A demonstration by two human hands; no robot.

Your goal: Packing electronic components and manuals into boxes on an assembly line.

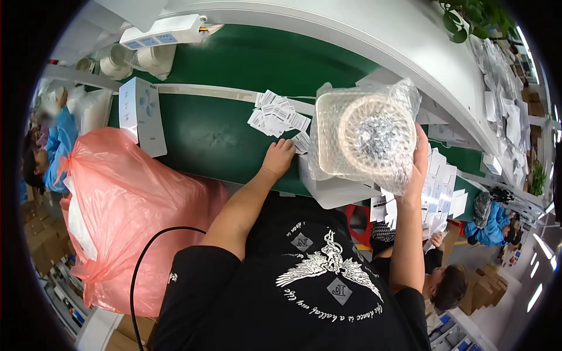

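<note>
My right hand (420, 161) grips the right side of a bubble-wrapped fan (377, 134), a cream-white thing with a squarish body and a round, slotted grille. It is held up over the bench, and the wrap hides its finer detail. Low on the green bench, my left hand (280, 157) lies with its fingers stretched out, fingertips at the edge of a barcode label (301, 142). Just beyond is a loose heap of white barcode labels (274, 114). Partly under the fan stands a white box (339, 192).
A big pink plastic bag (140, 216) bulges at the left, beside a white carton (142, 114) with a blue fan picture. A power strip (164, 32) sits at the back left. White folded papers (439, 187) are spread at the right. Co-workers sit on both sides.
</note>
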